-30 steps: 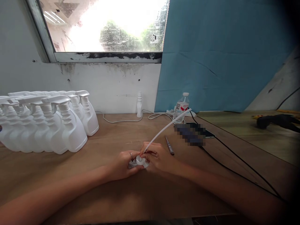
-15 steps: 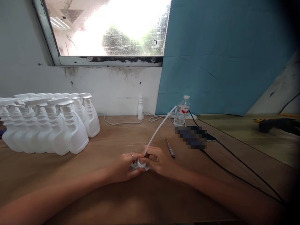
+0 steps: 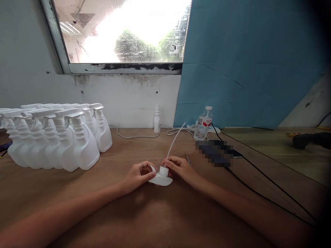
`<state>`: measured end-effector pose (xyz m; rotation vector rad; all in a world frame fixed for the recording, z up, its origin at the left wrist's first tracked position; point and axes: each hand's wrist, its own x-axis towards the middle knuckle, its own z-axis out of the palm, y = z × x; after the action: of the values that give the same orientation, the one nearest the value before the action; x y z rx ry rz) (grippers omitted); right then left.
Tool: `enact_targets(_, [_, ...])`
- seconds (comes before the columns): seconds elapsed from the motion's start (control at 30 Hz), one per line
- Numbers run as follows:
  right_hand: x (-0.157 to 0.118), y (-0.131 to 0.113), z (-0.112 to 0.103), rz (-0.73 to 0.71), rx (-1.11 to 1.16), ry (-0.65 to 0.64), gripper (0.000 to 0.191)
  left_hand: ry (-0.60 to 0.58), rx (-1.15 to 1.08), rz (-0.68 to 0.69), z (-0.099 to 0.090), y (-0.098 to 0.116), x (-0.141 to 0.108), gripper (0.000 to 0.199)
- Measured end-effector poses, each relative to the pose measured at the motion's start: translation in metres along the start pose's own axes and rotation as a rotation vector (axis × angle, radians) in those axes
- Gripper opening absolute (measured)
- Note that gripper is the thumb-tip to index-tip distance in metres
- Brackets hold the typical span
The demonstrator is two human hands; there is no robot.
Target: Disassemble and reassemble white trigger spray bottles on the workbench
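A white spray trigger head [image 3: 160, 179] lies upside down between my hands over the wooden table. Its collar faces up, and a thin curved white dip tube [image 3: 171, 144] rises out of it, leaning to the right. My left hand [image 3: 139, 175], a ring on one finger, grips the head at its left end by the trigger. On the other side, my right hand [image 3: 179, 168] pinches the dip tube just above the collar. Some fingertips of both hands are hidden behind the part.
White spray bottles [image 3: 85, 148] with trigger heads stand in rows at left. One bottle without a head [image 3: 156, 119] stands by the wall. A water bottle [image 3: 203, 124], a cable, blurred devices [image 3: 214, 153] with black cords and a pen-like tool [image 3: 188, 159] are at right.
The spray head has turned and now shows its side, less covered by my fingers. My right hand has shifted slightly right and up, now partly covering the pen-like tool.
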<state>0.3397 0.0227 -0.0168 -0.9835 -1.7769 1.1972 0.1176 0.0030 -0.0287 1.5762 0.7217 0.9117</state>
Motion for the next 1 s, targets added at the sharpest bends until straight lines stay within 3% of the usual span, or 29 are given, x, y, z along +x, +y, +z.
enact_targets(0.07, [0.002, 0.005, -0.004, -0.041, -0.139, 0.099, 0.031, 0.025, -0.046, -0.043, -0.001, 0.001, 0.002, 0.033])
enact_targets(0.17, [-0.004, 0.0, -0.011, -0.331, -0.457, 0.204, 0.017, 0.061, -0.084, -0.082, -0.002, 0.001, 0.005, 0.034])
enact_targets(0.23, [-0.01, -0.008, -0.015, -0.541, -0.664, 0.113, 0.042, 0.077, -0.107, -0.097, 0.0, 0.0, 0.007, 0.035])
enact_targets(0.3, [-0.015, -0.015, -0.015, -0.644, -0.822, -0.044, 0.061, 0.1, -0.116, -0.109, 0.003, -0.002, 0.012, 0.037])
enact_targets(0.4, [-0.017, -0.013, -0.013, -0.627, -0.918, -0.157, 0.065, 0.115, -0.118, -0.097, 0.007, -0.005, 0.025, 0.042])
enact_targets(0.53, [-0.008, 0.005, -0.015, -0.537, -0.882, -0.052, 0.051, 0.098, -0.164, -0.065, 0.006, -0.011, 0.052, 0.055])
enact_targets(0.67, [-0.005, 0.014, -0.023, -0.516, -0.921, -0.013, 0.048, 0.399, 0.051, 0.014, -0.007, -0.025, 0.1, 0.059])
enact_targets(0.83, [-0.018, 0.003, -0.029, -0.529, -1.027, -0.065, 0.047, 0.695, 0.295, 0.059, -0.023, -0.039, 0.185, 0.029])
enact_targets(0.9, [-0.022, -0.004, -0.032, -0.532, -1.058, -0.069, 0.045, 0.782, 0.409, 0.076, -0.024, -0.041, 0.214, 0.024])
enact_targets(1.0, [-0.023, -0.012, -0.039, -0.566, -1.054, 0.009, 0.048, 0.829, 0.56, 0.083, -0.024, -0.044, 0.245, 0.037])
